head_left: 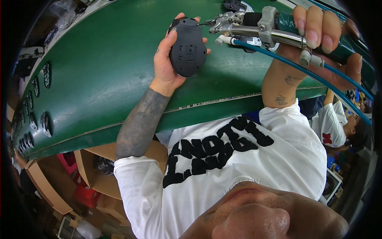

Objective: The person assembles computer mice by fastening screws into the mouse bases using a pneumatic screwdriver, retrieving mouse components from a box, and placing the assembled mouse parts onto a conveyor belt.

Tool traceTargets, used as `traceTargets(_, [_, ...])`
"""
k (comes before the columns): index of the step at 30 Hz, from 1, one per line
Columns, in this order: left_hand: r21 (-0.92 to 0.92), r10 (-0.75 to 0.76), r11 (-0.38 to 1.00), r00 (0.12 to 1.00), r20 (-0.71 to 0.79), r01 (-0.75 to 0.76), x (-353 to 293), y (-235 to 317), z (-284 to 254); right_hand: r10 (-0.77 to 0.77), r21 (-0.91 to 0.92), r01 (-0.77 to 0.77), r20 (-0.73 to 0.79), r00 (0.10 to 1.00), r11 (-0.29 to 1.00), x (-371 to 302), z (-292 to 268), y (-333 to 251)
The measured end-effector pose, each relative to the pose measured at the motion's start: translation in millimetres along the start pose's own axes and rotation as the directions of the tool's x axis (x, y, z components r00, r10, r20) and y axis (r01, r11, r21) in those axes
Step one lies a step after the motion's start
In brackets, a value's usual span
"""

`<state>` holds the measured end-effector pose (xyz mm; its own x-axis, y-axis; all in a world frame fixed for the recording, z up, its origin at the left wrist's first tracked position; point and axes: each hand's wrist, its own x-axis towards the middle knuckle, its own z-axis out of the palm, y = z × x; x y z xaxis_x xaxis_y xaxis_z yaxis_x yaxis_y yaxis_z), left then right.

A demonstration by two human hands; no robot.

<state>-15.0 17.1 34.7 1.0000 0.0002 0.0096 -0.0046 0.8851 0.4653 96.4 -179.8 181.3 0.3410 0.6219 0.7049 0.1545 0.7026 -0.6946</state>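
Observation:
My left hand (164, 65) is closed around a black computer mouse (186, 46), thumb on one side and fingertips showing past the other. The mouse's flat underside, with small recesses and holes, is turned into view. In my right hand (318, 30) is an air-driven screwdriver (248, 30) with a green body, a metal tube and blue hoses. Its thin tip reaches the mouse's upper right edge; whether it sits in a screw hole is too small to tell. Partly hidden behind the tool, another mouse (251, 41) lies on the green work surface.
Under both hands runs a long green work surface (107, 75). Several mouse parts (46, 124) stand in rows at its left end. Another dark mouse (234, 5) lies at the far edge. Below are cardboard boxes (85, 167). A person in a white shirt (330, 123) is at the right.

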Motion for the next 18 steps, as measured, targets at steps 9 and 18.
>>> traceTargets(9, [-0.073,-0.019,0.997,1.0,0.009,0.02,-3,-1,9,-0.044,-0.001,0.044,0.03,0.999,0.999,-11,-9,-7])
traceTargets(18, [0.046,-0.044,0.998,0.993,-0.111,0.049,1,-6,5,-0.123,-0.06,0.124,0.018,0.992,0.99,-15,-8,-15])
